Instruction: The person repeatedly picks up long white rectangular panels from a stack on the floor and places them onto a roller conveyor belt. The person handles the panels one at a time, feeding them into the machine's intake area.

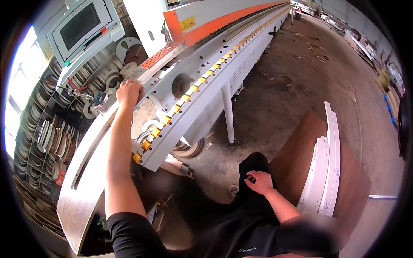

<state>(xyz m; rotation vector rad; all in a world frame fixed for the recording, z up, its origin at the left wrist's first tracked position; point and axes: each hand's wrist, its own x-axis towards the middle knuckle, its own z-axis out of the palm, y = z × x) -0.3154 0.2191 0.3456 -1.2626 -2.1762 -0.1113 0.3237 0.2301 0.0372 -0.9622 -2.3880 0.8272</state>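
Observation:
My left hand reaches out to the long white-and-orange machine. Its fingers curl over the edge of a pale rail at the machine's near end; the fingertips are partly hidden. Below that forearm lies a smooth, light worktable with a narrow strip along it. My right hand rests on my dark-clad thigh, its fingers loosely bent and apart, holding nothing. To its right, several long white panel strips lie stacked on a brown board.
Yellow rollers line the machine's side, and a support leg stands beneath. A control screen hangs at the upper left above racks of coiled edge banding. Loose rings of band litter the concrete floor.

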